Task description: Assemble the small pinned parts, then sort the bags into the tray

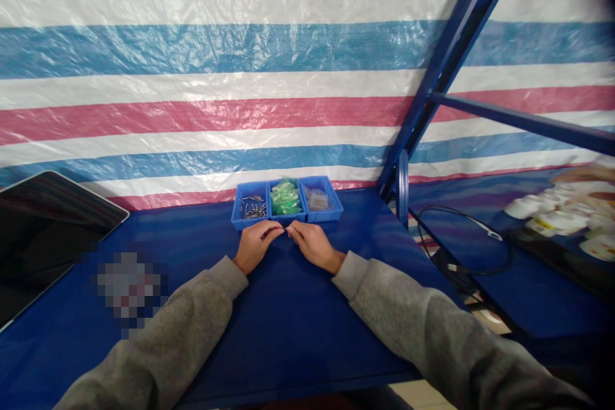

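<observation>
My left hand [257,245] and my right hand [313,245] meet fingertip to fingertip above the blue table [293,327]. Both are closed in a pinch on a small dark, thin piece [285,227], mostly covered by the fingers, so its kind cannot be made out. Just beyond them three blue bins stand in a row. Small metal pieces [254,209], slim and pin-like, lie in the left bin [236,210]. Green plastic packets [286,196] fill the middle bin [287,218]. The right bin [336,208] holds clear plastic bags or pieces [317,199].
A dark flat screen or panel [52,237] lies at the left, near a blurred-out object [129,285]. A blue metal frame [432,83] rises at the right. Beyond it are a black cable [461,272], white items [552,211] and another person's hand [589,174]. Striped sheeting [206,77] hangs behind.
</observation>
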A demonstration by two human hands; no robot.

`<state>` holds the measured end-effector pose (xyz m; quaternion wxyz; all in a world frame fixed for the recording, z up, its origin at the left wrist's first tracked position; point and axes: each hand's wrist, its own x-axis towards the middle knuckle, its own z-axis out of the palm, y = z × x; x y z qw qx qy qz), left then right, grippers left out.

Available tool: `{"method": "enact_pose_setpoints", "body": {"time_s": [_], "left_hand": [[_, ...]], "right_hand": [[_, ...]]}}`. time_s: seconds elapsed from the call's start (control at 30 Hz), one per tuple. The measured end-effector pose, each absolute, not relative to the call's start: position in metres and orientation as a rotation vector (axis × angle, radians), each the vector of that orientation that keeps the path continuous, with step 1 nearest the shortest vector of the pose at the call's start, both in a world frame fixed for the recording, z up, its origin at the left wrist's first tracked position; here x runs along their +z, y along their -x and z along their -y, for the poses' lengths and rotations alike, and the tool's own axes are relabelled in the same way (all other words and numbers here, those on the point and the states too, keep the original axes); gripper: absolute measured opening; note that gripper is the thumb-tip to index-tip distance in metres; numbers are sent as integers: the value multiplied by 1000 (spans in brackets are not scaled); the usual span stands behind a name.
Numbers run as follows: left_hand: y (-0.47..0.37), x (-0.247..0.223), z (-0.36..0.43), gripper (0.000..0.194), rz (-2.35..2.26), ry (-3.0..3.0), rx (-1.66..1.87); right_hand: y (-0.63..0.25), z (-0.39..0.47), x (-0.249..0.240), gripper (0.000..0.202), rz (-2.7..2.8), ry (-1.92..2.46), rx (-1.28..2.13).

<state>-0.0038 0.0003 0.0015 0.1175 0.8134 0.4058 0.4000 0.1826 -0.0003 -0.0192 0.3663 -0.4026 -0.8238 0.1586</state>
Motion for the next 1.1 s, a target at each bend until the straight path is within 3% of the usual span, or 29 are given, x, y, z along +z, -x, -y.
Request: {"method": "enact_pose_setpoints", "body": {"time_s": [0.8, 1.1], "left_hand": [[3, 1, 0, 38, -1299, -2430, 1080], [4, 5, 2, 40, -1276, -2392, 1070]], "right_hand": [[-181, 0, -19, 45, 2152, 1112, 356], [-181, 0, -19, 33, 2137, 1031, 376]]}}
